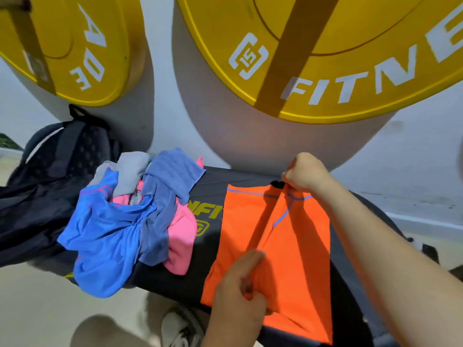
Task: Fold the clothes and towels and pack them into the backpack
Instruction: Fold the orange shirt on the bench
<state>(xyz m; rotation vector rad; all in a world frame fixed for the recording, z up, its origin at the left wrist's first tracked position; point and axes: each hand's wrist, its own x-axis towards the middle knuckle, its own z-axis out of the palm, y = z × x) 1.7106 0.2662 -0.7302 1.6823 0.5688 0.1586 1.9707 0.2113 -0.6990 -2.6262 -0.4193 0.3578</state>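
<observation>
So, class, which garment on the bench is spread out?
The orange garment, pinched by the left hand and right hand. The blue, pink and grey pieces lie crumpled in a heap beside the backpack.

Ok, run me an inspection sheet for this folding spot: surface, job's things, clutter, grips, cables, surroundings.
Surface: black padded bench with yellow lettering.
Job's things: orange shirt spread on the bench, a ridge of cloth raised along it; beside it an unfolded heap of blue shirt, grey-blue towel and pink garment; dark backpack at the far left.
Clutter: nothing seen.
Grips: left hand pinches the ridge's near end; right hand pinches the shirt's far edge.
Cables: nothing seen.
Surroundings: yellow weight plates on the wall; a shoe on the floor.
</observation>
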